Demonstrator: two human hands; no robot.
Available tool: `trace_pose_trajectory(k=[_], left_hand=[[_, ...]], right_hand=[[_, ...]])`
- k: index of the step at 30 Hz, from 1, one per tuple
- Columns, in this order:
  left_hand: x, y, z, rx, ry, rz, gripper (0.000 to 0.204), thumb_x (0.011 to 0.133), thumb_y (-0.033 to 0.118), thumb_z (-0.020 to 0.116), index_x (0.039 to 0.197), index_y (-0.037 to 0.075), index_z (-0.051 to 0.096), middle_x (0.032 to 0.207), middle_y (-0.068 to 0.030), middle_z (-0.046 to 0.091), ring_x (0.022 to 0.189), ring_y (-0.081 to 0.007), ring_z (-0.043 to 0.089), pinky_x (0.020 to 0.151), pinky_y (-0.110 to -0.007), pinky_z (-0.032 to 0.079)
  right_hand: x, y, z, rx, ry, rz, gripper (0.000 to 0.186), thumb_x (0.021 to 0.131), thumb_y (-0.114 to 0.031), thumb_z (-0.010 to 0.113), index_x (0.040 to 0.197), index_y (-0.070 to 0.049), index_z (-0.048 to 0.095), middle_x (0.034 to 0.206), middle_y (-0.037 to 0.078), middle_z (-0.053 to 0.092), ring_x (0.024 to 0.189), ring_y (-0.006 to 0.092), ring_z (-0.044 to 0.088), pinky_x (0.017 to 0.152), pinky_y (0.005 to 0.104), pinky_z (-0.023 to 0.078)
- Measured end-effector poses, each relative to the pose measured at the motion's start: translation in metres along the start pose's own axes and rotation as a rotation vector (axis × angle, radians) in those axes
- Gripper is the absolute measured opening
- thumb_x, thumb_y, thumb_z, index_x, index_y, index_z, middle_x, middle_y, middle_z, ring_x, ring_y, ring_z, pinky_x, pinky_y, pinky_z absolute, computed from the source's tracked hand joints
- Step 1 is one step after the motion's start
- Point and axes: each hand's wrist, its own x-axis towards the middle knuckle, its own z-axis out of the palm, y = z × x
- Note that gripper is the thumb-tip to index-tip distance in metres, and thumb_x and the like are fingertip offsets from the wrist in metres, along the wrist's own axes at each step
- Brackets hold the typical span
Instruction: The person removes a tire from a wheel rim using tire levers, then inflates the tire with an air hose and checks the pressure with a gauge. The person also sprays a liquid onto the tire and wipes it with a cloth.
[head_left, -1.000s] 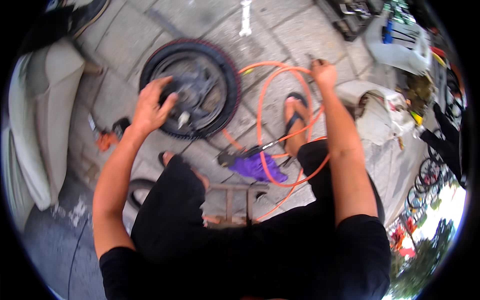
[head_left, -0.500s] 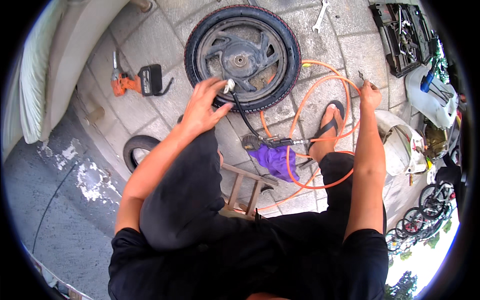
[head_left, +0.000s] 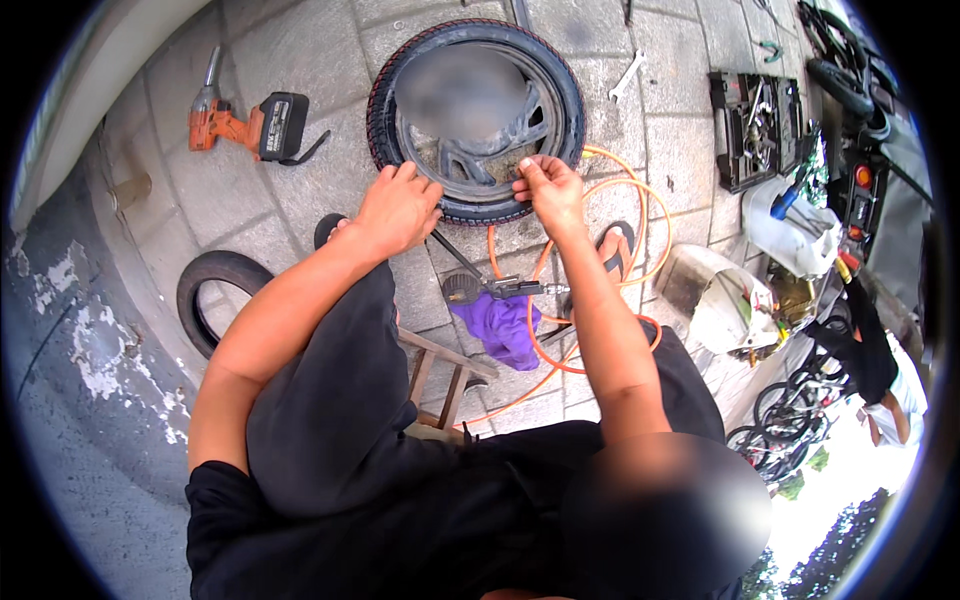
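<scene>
A black tyre on a dark wheel (head_left: 478,60) lies flat on the stone paving in front of me. My left hand (head_left: 398,208) rests on its near rim with the fingers curled over the tyre. At the near right part of the rim, my right hand (head_left: 548,190) pinches something small that I cannot make out. Below the wheel, an orange air hose (head_left: 640,215) loops over the ground to a metal inflator gun (head_left: 515,289) lying on a purple rag (head_left: 503,328).
An orange cordless impact wrench (head_left: 245,118) lies at the upper left, a spanner (head_left: 627,76) beside the wheel, an open tool case (head_left: 755,128) to the right. A spare tyre (head_left: 205,290) lies at the left, a wooden stool (head_left: 440,372) under me. Bicycles and a person stand far right.
My right hand has left the orange hose and come to the tyre's near rim beside my left hand. The view has swung, so the wheel sits higher and more central.
</scene>
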Motion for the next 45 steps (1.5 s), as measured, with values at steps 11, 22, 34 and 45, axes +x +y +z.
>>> trace_pose_trajectory(k=[11, 22, 34, 45], left_hand=[[-0.027, -0.035, 0.027, -0.114, 0.229, 0.074, 0.033, 0.091, 0.031, 0.074, 0.116, 0.01, 0.073, 0.108, -0.006, 0.069, 0.112, -0.0273, 0.057, 0.098, -0.043, 0.043], [-0.022, -0.032, 0.024, -0.182, 0.262, 0.084, 0.031, 0.089, 0.025, 0.075, 0.115, 0.009, 0.073, 0.109, -0.0062, 0.067, 0.111, -0.0288, 0.057, 0.1, -0.045, 0.044], [0.045, 0.007, 0.0, -0.154, 0.04, 0.15, 0.055, 0.084, 0.006, 0.074, 0.137, 0.008, 0.062, 0.135, -0.0112, 0.062, 0.125, -0.028, 0.058, 0.106, -0.044, 0.041], [0.143, 0.062, -0.023, -0.543, -0.376, -0.211, 0.067, 0.095, 0.014, 0.064, 0.156, -0.004, 0.041, 0.146, -0.0274, 0.057, 0.137, -0.0418, 0.057, 0.113, -0.045, 0.047]], right_hand=[[0.004, 0.016, 0.035, -0.127, 0.09, -0.085, 0.026, 0.104, -0.02, 0.069, 0.11, 0.005, 0.067, 0.088, 0.01, 0.074, 0.069, 0.0136, 0.071, 0.059, 0.0271, 0.058], [-0.008, -0.005, 0.037, -0.598, 0.164, -0.207, 0.034, 0.096, -0.018, 0.072, 0.122, 0.004, 0.065, 0.09, 0.016, 0.076, 0.086, 0.0303, 0.075, 0.082, 0.0399, 0.058], [0.024, -0.003, -0.174, -0.628, 0.66, -0.086, 0.037, 0.096, -0.031, 0.067, 0.112, 0.002, 0.074, 0.097, 0.024, 0.078, 0.091, 0.035, 0.077, 0.085, 0.0432, 0.058], [0.112, 0.046, -0.328, -0.933, 0.638, 0.059, 0.044, 0.096, -0.029, 0.062, 0.135, -0.01, 0.071, 0.125, 0.024, 0.072, 0.115, 0.0436, 0.069, 0.102, 0.048, 0.054]])
